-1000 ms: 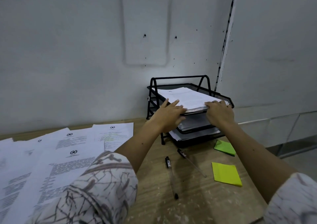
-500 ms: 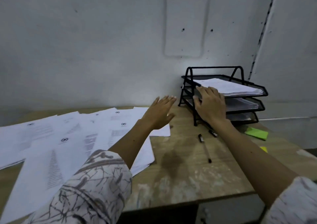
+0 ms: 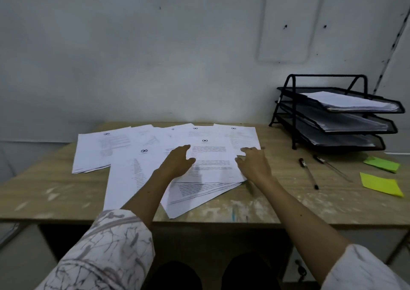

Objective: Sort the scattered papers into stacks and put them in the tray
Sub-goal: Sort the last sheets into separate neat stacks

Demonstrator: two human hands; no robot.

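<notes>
Several white printed papers (image 3: 213, 158) lie scattered and overlapping on the wooden table (image 3: 288, 203). My left hand (image 3: 177, 162) rests flat on the sheets at the left of the top page, fingers relaxed. My right hand (image 3: 253, 164) sits at the page's right edge, fingers loosely bent over the paper edges, holding nothing that I can see. A black three-tier mesh tray (image 3: 286, 110) stands at the back right, with a paper stack (image 3: 350, 103) in the top tier and more sheets in the two lower tiers.
Two pens (image 3: 308, 173) lie on the table in front of the tray. A green sticky pad (image 3: 382, 163) and a yellow sticky pad (image 3: 380, 184) sit near the right edge. A white wall rises behind the table. Another sheet pile (image 3: 102, 150) lies far left.
Both hands left the stack in the tray's top tier and moved left to the scattered papers. The view swung left, so the tray now sits at the right.
</notes>
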